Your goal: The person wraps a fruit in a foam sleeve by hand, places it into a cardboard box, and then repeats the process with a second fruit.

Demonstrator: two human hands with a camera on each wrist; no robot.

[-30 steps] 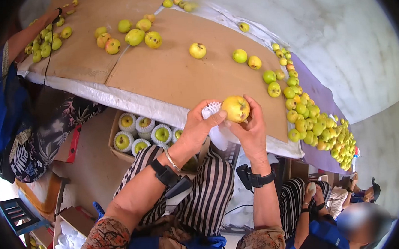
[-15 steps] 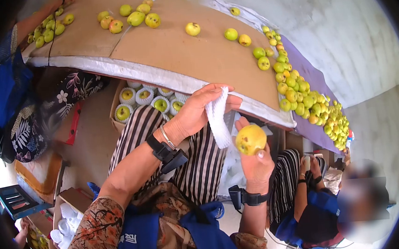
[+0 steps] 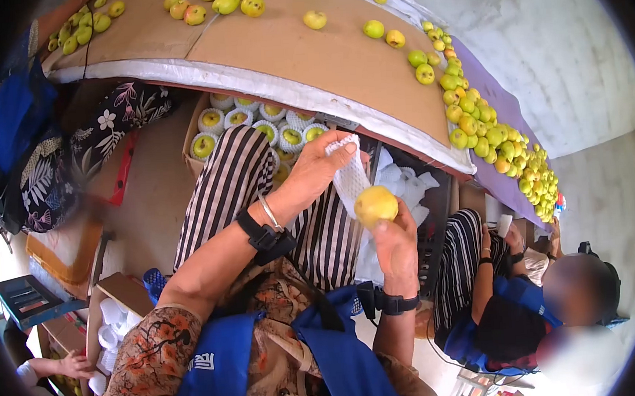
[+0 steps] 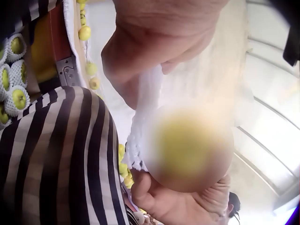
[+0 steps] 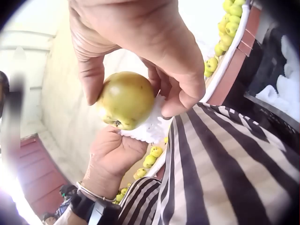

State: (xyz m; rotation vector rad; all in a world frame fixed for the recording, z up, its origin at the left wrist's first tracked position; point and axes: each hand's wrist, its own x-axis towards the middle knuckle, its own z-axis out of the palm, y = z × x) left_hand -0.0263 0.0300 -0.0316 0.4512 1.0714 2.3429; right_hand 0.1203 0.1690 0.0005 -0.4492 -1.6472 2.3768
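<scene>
My left hand (image 3: 317, 172) pinches a white foam net sleeve (image 3: 348, 174) at its upper end, and the sleeve hangs down slanting to the right. In my right hand (image 3: 398, 250) is a yellow-green apple (image 3: 375, 205), held between thumb and fingers at the sleeve's lower end. The right wrist view shows the apple (image 5: 127, 97) with its dark blossom end toward the foam (image 5: 147, 131) and the left hand (image 5: 117, 153). In the left wrist view the apple (image 4: 185, 145) is blurred, beside the foam's open edge. Both hands are above my striped lap.
Ahead stands a cardboard-covered table (image 3: 308, 59) with scattered apples and a large pile (image 3: 497, 137) at the right. Under its edge, a box holds several net-wrapped apples (image 3: 238, 119). A black crate (image 3: 443, 204) with white foam sleeves stands right of my knees. People sit on both sides.
The hands parted, the right lowering with the apple while the left drew the foam sleeve out long. Now the apple has come up to the sleeve's lower end. The view has tilted downward.
</scene>
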